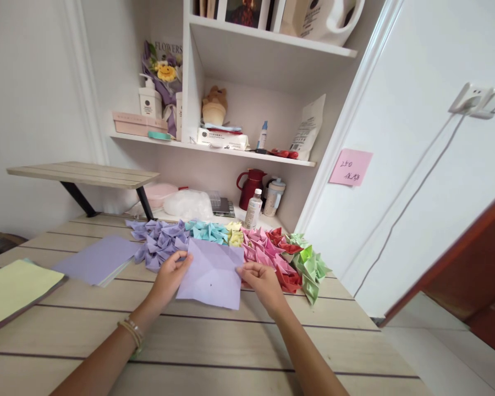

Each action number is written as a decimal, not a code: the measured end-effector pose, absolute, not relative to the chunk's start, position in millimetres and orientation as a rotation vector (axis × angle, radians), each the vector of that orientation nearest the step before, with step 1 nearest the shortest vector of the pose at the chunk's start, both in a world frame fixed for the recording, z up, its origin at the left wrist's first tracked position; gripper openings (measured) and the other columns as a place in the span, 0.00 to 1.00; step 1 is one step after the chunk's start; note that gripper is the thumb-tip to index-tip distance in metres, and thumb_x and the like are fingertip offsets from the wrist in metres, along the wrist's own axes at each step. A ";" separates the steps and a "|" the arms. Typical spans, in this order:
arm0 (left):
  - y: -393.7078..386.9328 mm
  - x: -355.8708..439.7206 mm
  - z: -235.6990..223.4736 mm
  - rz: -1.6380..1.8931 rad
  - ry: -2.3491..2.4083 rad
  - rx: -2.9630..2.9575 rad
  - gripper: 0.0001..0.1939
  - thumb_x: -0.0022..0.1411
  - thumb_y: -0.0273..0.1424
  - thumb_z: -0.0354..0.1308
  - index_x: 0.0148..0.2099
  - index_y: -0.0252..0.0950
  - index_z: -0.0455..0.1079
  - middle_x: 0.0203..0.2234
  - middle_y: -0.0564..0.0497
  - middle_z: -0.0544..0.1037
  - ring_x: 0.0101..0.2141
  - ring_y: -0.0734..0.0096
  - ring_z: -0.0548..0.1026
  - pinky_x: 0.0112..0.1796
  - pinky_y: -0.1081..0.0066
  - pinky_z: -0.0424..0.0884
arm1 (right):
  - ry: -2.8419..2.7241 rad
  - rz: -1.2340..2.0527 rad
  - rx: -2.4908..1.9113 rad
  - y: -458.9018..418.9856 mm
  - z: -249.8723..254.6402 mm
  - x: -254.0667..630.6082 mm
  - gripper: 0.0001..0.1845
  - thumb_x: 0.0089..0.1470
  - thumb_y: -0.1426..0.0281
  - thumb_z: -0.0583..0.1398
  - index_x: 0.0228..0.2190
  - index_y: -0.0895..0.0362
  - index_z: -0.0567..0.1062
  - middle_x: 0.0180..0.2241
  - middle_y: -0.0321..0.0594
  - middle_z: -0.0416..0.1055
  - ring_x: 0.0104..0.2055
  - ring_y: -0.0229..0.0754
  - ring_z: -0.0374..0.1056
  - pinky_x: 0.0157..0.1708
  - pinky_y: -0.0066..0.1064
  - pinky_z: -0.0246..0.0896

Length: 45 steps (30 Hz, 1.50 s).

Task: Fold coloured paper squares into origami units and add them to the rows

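A creased square of purple origami paper (210,278) is held up between both hands, a little above the table. My left hand (175,272) pinches its left edge near the top corner. On the opposite side, my right hand (259,278) grips the right edge between thumb and fingers. Fold lines cross the sheet, and a small dark mark shows near its middle. Behind it lies a heap of folded paper pieces: purple ones (159,242), blue ones (206,231), yellow ones (235,234), pink ones (262,247), red ones (291,281) and green ones (311,269).
Left on the slatted table (214,344) lie a purple paper stack (101,258) and a yellow paper stack (18,289). A small raised stand (86,173) is behind them. A plastic bottle (253,209) stands behind the heap, before a white shelf unit (268,60).
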<state>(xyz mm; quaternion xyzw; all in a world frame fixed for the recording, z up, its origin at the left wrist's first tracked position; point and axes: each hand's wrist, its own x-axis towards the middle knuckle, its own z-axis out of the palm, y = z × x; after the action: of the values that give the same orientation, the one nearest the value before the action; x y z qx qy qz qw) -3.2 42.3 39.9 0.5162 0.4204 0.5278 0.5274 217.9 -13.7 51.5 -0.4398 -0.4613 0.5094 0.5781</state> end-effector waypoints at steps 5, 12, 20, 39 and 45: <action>41.8 -4.6 44.3 1.239 0.905 1.138 0.18 0.46 0.38 0.64 0.38 0.35 0.66 0.22 0.54 0.76 0.22 0.72 0.73 0.23 0.77 0.65 | -1.098 1.227 -0.978 -14.1 53.3 222.6 0.18 0.36 0.58 0.67 0.26 0.59 0.76 0.23 0.38 0.74 0.28 0.42 0.71 0.33 0.35 0.68; 43.0 -7.7 44.3 1.207 0.836 1.134 0.16 0.47 0.32 0.63 0.39 0.36 0.65 0.22 0.56 0.75 0.22 0.74 0.72 0.23 0.78 0.65 | -1.147 1.120 -1.059 -14.4 56.8 230.1 0.13 0.39 0.64 0.65 0.29 0.59 0.78 0.23 0.38 0.75 0.27 0.40 0.70 0.33 0.32 0.67; 44.0 -9.3 44.1 1.258 0.910 1.164 0.16 0.44 0.32 0.63 0.38 0.36 0.65 0.19 0.57 0.74 0.17 0.75 0.69 0.19 0.79 0.62 | -1.024 1.002 -1.141 -11.2 55.7 236.5 0.12 0.37 0.66 0.64 0.28 0.60 0.77 0.26 0.42 0.76 0.31 0.46 0.72 0.36 0.37 0.67; 42.0 -7.5 45.5 1.252 0.926 1.057 0.18 0.43 0.31 0.64 0.38 0.35 0.68 0.22 0.56 0.75 0.22 0.72 0.72 0.24 0.76 0.64 | -1.254 1.038 -1.062 -10.7 48.1 222.1 0.15 0.42 0.60 0.63 0.29 0.58 0.78 0.21 0.35 0.70 0.22 0.37 0.64 0.24 0.30 0.65; 33.2 -4.5 54.5 1.249 0.825 1.091 0.10 0.42 0.31 0.62 0.31 0.34 0.71 0.22 0.54 0.73 0.23 0.73 0.70 0.25 0.76 0.63 | -1.105 1.263 -0.902 -13.4 52.5 231.3 0.14 0.40 0.63 0.65 0.30 0.58 0.78 0.22 0.35 0.71 0.24 0.36 0.66 0.28 0.31 0.65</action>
<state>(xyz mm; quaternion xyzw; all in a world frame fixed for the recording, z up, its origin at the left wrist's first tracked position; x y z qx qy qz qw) -4.5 33.2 54.5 0.4706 0.3558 0.5391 0.6011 231.3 -13.4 52.5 -0.3858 -0.4726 0.5402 0.5797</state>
